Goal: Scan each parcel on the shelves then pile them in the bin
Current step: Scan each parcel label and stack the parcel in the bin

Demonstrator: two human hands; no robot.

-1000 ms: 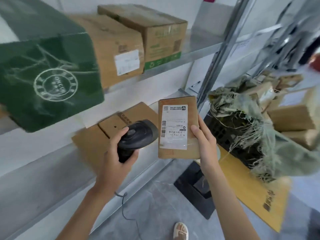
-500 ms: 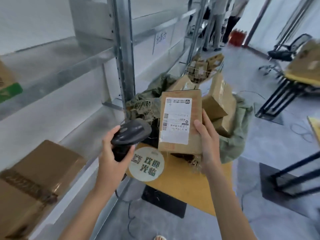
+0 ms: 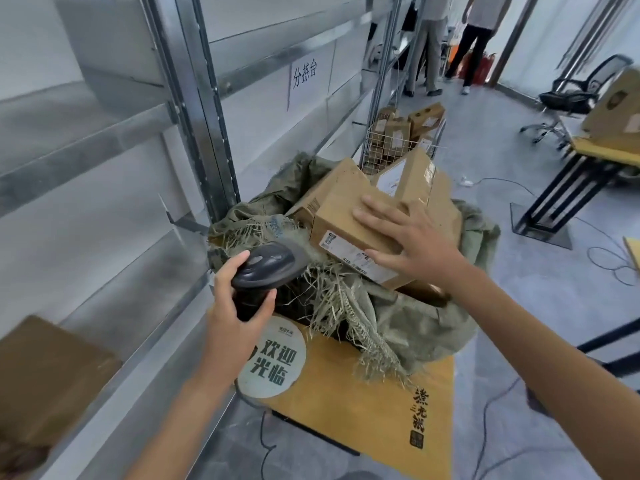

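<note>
- The right hand [image 3: 412, 233] lies spread on the labelled cardboard parcel [image 3: 349, 233], fingers [image 3: 372, 209] straight across its top face and thumb down by the shipping label on the near side; it presses on the box with nothing curled round it.
- That parcel sits on top of the pile in the sack-lined bin [image 3: 398, 327], its long axis running away from the person and to the right, leaning against the other boxes [image 3: 419, 181] behind it.
- The left hand [image 3: 235, 306] grips the black barcode scanner [image 3: 266, 268] by its handle, just left of the bin and level with its frayed rim.
- Judgement: the parcel looks placed, so the next one must come from the shelf [image 3: 114, 299] on the left, where a brown box [image 3: 45, 382] lies at the near edge. The left hand is nearer but occupied; the free right hand would have to cross over.
</note>
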